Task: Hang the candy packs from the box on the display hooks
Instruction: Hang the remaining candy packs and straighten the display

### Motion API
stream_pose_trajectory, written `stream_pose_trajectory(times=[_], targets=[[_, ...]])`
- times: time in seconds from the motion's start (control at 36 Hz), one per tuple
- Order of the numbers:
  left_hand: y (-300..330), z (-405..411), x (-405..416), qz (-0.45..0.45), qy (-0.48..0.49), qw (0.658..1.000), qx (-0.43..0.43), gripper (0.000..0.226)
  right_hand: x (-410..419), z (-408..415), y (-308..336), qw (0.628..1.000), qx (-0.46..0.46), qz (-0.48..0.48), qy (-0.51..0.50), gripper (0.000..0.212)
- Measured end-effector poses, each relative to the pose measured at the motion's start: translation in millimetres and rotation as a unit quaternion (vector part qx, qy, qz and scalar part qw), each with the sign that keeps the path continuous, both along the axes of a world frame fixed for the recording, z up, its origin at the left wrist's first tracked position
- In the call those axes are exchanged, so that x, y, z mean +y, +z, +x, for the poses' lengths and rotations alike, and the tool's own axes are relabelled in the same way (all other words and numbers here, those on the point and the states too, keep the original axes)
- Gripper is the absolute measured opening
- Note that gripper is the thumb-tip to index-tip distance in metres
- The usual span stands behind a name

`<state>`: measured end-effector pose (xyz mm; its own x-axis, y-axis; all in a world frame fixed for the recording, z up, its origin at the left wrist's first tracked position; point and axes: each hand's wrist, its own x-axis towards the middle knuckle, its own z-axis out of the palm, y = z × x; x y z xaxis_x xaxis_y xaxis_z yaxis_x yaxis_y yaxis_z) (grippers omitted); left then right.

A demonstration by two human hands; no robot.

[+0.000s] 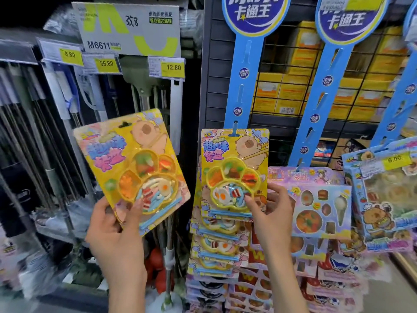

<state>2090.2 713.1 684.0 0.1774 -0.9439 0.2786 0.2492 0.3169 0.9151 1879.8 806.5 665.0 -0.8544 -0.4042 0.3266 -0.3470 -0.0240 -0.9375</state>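
My left hand (pixel 112 224) grips the bottom left corner of a yellow capybara candy pack (pixel 133 163), tilted, held up in front of the mop shelf. My right hand (pixel 268 213) pinches the lower right of an identical candy pack (pixel 234 172) whose hang hole sits on a tab of the left blue hanging strip (pixel 242 91). Several more of the same packs (pixel 216 249) hang below it on that strip. The box is not in view.
A second blue strip (pixel 322 93) carries a pink candy pack (pixel 320 204); a blue pack with a 6.00 tag (pixel 388 190) hangs far right. A black wire grid (pixel 282 105) stands behind. Mops and price tags (pixel 173 67) fill the left shelf.
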Motion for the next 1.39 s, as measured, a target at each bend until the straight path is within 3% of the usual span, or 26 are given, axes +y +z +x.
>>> stream_pose_trajectory(times=[0.06, 0.14, 0.22, 0.31, 0.42, 0.78, 0.94, 1.11, 1.22, 1.39], targets=[[10.6, -2.0, -0.5, -0.018, -0.029, 0.999, 0.017, 0.019, 3.6, 3.9, 0.7, 0.999, 0.023, 0.007, -0.034, 0.049], [22.1, -10.2, -3.3, -0.030, -0.096, 0.995, 0.023, 0.029, 10.9, 11.3, 8.0, 0.994, 0.073, -0.011, -0.078, 0.044], [30.5, -23.5, -3.0, -0.034, -0.171, 0.985, -0.006, 0.031, 15.5, 18.0, 20.8, 0.997, 0.039, -0.058, -0.009, 0.030], [30.8, -39.2, -2.0, -0.017, -0.232, 0.972, -0.036, 0.038, 16.2, 20.2, 28.6, 0.994, -0.005, -0.078, 0.079, 0.033], [31.1, -62.8, 7.2, 0.013, -0.282, 0.958, -0.044, 0.056, 16.4, 17.4, 24.7, 0.991, -0.031, -0.077, 0.103, 0.034], [37.9, -101.4, 8.8, -0.017, -0.268, 0.960, -0.076, 0.046, 22.2, -0.6, 31.9, 0.991, -0.067, -0.094, 0.064, 0.075], [48.5, -104.6, 3.1, -0.037, -0.274, 0.958, -0.080, 0.046, 20.5, 0.0, 45.3, 0.986, -0.078, -0.107, 0.097, 0.030], [57.6, -105.9, -2.0, -0.056, -0.271, 0.958, -0.075, 0.039, 10.2, -3.6, 46.5, 0.985, -0.075, -0.132, 0.086, 0.047], [60.1, -105.4, -5.5, -0.065, -0.267, 0.959, -0.072, 0.039, 9.1, -3.5, 53.5, 0.984, -0.057, -0.138, 0.098, 0.022], [67.9, -107.3, -10.1, -0.077, -0.271, 0.957, -0.072, 0.037, 6.5, -1.4, 64.3, 0.981, -0.074, -0.151, 0.093, 0.025]])
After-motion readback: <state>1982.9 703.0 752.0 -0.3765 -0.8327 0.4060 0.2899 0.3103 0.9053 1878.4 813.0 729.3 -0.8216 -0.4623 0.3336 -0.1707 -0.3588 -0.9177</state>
